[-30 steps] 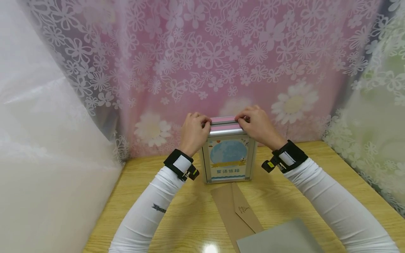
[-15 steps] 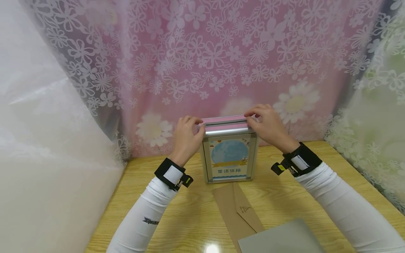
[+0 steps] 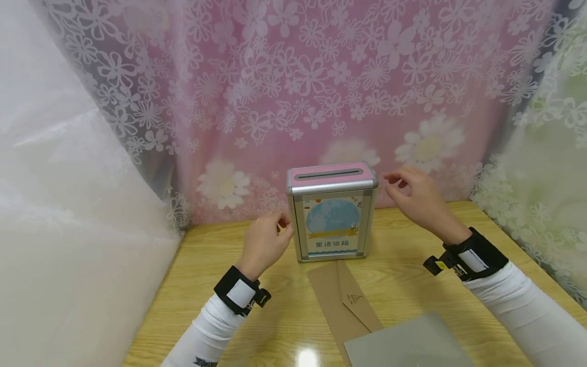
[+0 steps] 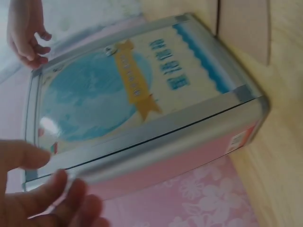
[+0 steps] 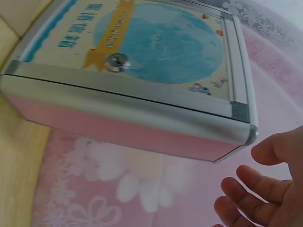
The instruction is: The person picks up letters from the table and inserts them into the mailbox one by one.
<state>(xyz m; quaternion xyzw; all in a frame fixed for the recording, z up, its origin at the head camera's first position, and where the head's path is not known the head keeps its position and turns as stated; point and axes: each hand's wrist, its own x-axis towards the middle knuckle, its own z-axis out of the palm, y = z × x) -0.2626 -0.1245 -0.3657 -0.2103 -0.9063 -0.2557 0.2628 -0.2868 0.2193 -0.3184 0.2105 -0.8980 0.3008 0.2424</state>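
A pink letter box (image 3: 334,224) with silver metal edges stands upright on the table, a dark slot along its top. Its front carries a blue moon picture, a yellow banner and characters. A round lock (image 5: 117,62) shows in the right wrist view. Beside the box's left side is my left hand (image 3: 265,243), its fingers loosely bent and holding nothing; I cannot tell whether a fingertip touches the box. My right hand (image 3: 421,204) hovers off the box's upper right corner, apart from it, with nothing in its relaxed fingers.
A brown envelope (image 3: 337,306) lies in front of the box, its far end close to the box's base. A grey sheet-like item (image 3: 408,344) overlaps the envelope's near end. Behind the wooden table (image 3: 220,265) hangs a pink flowered curtain (image 3: 293,97).
Both hands have left the top of the letter box. The left moved down and left, the right moved out to the right. The box stays in place, its slot now fully visible.
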